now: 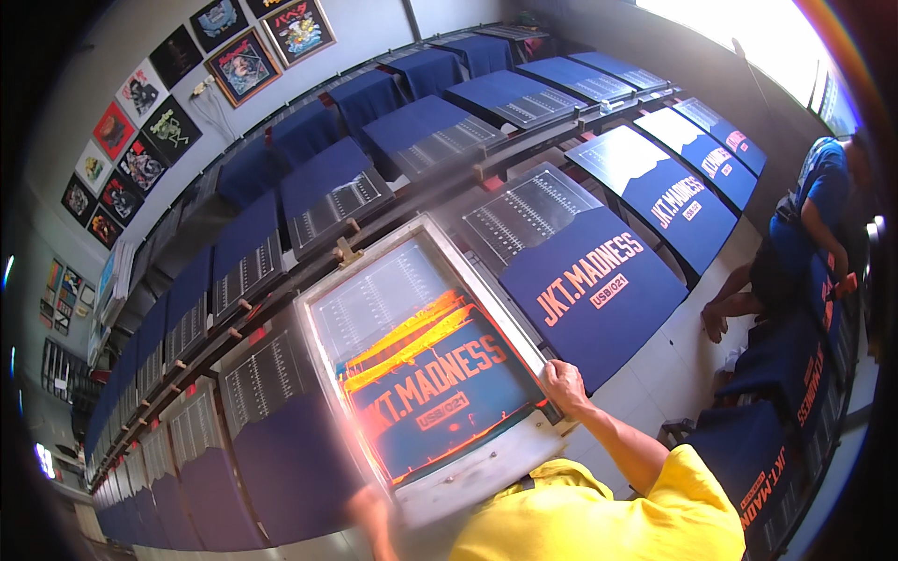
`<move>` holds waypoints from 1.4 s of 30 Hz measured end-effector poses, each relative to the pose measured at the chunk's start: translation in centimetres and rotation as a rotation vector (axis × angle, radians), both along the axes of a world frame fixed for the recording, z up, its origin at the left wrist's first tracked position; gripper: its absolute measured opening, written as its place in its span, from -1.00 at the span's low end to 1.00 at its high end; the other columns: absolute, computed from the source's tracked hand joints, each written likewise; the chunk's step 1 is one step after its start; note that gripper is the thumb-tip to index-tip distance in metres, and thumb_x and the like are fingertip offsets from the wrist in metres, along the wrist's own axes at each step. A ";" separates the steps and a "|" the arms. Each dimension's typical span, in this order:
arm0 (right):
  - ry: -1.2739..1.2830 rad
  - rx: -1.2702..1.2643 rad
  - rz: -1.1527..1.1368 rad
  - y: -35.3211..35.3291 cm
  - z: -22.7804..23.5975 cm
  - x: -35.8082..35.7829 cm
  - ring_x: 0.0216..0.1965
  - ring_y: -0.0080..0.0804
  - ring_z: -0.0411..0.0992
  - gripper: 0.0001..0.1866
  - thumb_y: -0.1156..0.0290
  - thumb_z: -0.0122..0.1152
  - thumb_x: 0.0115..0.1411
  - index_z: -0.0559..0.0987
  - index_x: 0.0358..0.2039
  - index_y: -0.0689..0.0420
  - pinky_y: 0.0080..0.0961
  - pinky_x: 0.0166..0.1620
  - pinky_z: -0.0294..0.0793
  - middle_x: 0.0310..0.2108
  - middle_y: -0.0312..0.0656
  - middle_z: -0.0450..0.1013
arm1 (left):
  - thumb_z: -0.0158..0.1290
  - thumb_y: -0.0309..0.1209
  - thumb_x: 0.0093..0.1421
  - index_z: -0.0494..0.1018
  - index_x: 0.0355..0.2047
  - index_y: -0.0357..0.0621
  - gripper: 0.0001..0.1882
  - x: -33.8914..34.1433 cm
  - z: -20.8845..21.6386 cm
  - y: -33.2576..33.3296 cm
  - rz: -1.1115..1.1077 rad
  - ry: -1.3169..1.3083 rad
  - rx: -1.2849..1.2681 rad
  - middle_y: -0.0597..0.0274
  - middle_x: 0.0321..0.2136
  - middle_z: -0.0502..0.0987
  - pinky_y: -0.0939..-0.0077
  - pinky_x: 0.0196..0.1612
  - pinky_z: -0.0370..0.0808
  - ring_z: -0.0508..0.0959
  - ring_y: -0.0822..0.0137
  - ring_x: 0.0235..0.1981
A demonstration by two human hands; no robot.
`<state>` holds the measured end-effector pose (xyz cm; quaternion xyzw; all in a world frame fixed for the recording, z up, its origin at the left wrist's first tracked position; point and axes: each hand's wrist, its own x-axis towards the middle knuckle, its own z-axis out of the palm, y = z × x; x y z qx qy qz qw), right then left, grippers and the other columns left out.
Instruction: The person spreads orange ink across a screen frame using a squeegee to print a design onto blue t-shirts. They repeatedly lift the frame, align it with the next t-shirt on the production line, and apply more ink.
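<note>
A screen-printing frame (329,374) with a pale rim lies tilted in front of me, across a printing board. Through its mesh show pale orange block letters (435,379) on dark blue. Bright orange and yellow ink (412,338) lies in thick bands across the mesh; whether a squeegee is under it I cannot tell. My right hand (564,388) is closed round the frame's right edge, close to the near corner. At the near left corner is my left hand (369,510), its fingers smeared by motion. My yellow sleeve (692,496) shows below.
To the right lies a printed navy shirt panel (599,290) on its board. Unprinted navy panels (290,458) line the left, with another row (412,131) behind a rail. A person in blue (814,201) bends at the far right beside printed shirts (748,449).
</note>
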<state>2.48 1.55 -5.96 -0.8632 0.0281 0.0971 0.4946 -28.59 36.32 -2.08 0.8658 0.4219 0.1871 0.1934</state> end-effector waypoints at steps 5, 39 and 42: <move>0.045 0.055 0.010 0.2 -0.2 -0.4 -0.11 0.08 0.54 -0.59 0.19 -0.04 0.34 0.61 -0.07 0.22 -0.17 -0.01 0.48 -0.20 0.14 0.57 | 0.00 -0.38 0.29 0.39 -0.57 -0.39 -0.66 0.6 1.8 -1.3 0.029 0.028 -0.077 -0.27 -0.61 0.43 -0.04 -0.43 0.29 0.40 -0.26 -0.57; -0.838 -0.434 1.274 1.1 6.4 -12.9 0.23 -0.22 0.32 -0.42 0.27 0.30 0.10 0.47 0.17 0.02 -0.19 0.16 0.39 0.18 -0.26 0.43 | 0.06 -0.30 0.37 0.63 -0.25 -0.27 -0.73 -5.1 2.1 -12.5 -0.636 0.143 -0.768 0.08 -0.39 0.68 0.49 -0.24 0.57 0.68 0.35 -0.37; -0.806 -0.433 1.244 3.2 9.2 -12.3 0.09 -0.22 0.40 -0.54 0.38 0.26 0.03 0.51 0.01 0.05 -0.22 0.09 0.41 -0.01 -0.27 0.48 | 0.01 -0.25 0.41 0.55 -0.05 -0.27 -0.67 -4.5 -4.1 -13.8 -0.630 -0.030 -0.961 0.12 -0.37 0.65 0.53 -0.21 0.52 0.64 0.37 -0.31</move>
